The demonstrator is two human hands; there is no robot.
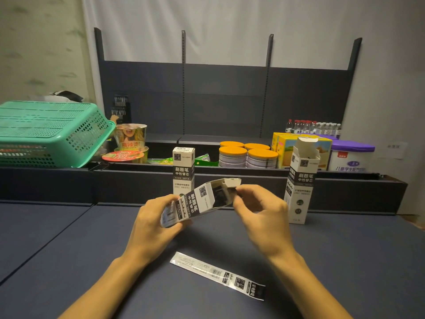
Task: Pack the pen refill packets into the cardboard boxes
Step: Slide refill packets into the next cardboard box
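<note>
Refill packet [218,275]: flat on the dark table [69,261], closest to us, between the two arms. It lies loose and within easy reach, so it looks like the next one to go in a box.

Held box [197,201]: up off the table, tipped on its side with the open end pointing right. Tipping it this way probably makes it easy to slide things in or fold the top. Something dark shows inside.

Left hand [158,224]: fingers and thumb wrap around the bottom end of the held box to keep it from moving.

Right hand [259,210]: fingertips pinch together at the little flap on the open end. I think it is folding or opening that flap.

Closed box [183,171]: stands straight up just behind the hands with its top shut, so it may be done.

Open box [302,180]: stands off to the right with its top flap up, maybe waiting for more packets.

Behind: a green basket [46,134], noodle cups [131,137], tins with orange lids [248,155] and water bottles [312,127] sit on the low shelf, well away from the job.
</note>
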